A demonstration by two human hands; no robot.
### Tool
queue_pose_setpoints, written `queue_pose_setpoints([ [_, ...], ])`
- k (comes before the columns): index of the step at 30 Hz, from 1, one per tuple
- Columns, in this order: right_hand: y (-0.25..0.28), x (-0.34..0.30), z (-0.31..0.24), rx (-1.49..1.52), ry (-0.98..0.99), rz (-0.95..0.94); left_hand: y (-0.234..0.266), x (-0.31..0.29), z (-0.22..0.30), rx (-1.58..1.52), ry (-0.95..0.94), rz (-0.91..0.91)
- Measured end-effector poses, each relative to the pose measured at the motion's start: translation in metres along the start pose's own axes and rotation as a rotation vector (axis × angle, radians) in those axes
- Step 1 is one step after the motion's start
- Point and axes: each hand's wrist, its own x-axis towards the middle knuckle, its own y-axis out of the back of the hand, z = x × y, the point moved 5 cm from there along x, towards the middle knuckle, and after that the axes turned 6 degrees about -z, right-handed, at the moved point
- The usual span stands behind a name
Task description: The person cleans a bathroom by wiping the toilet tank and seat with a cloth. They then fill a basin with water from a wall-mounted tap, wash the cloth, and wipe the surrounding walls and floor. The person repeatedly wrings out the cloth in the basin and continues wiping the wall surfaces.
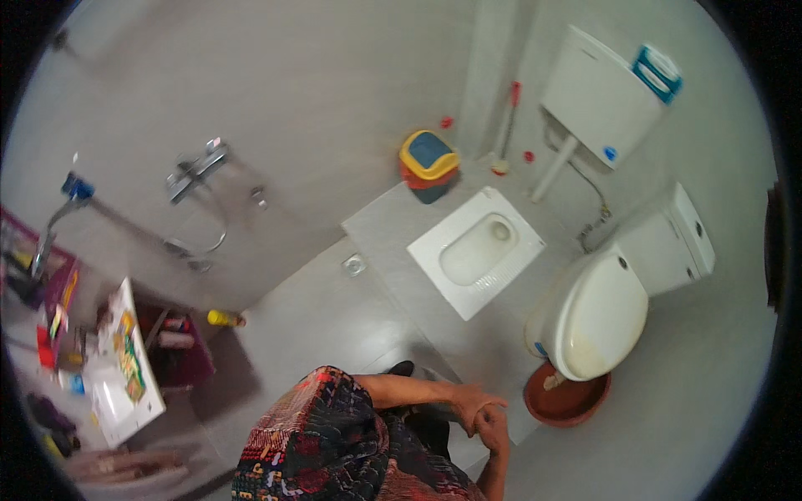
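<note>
My left hand [470,407] and my right hand [494,429] meet in front of my body, low in the middle of the view. They touch each other with the fingers bent and closed together. What lies between them, if anything, is too small to make out. The nearest thing is a reddish-brown round basin [536,407] on the floor just to the right, with a small light brown thing [553,381] at its far rim. A white toilet with its lid [603,321] down stands over that basin's far edge. Patterned cloth [322,438] covers my upper arm.
A white squat pan [439,250] is set in the raised floor ahead. Beyond it stand a yellow-lidded bin [430,159] and a red-handled brush [507,125]. On the left are a cluttered washbasin [146,392], a yellow bottle [224,318] and a wall shower mixer [194,173].
</note>
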Motion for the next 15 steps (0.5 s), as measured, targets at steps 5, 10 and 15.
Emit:
queue_pose_setpoints([
  [5,0.017,0.005,-0.028,0.024,-0.063,0.225,-0.008,-0.038,-0.007,-0.290,0.225,0.106],
  [10,0.036,0.012,-0.008,0.155,-0.134,0.174,-0.026,-0.075,-0.010,-0.493,0.595,0.344],
  [15,-0.014,-0.010,0.083,0.064,-0.218,0.137,-0.070,-0.084,-0.041,-1.175,0.574,0.720],
])
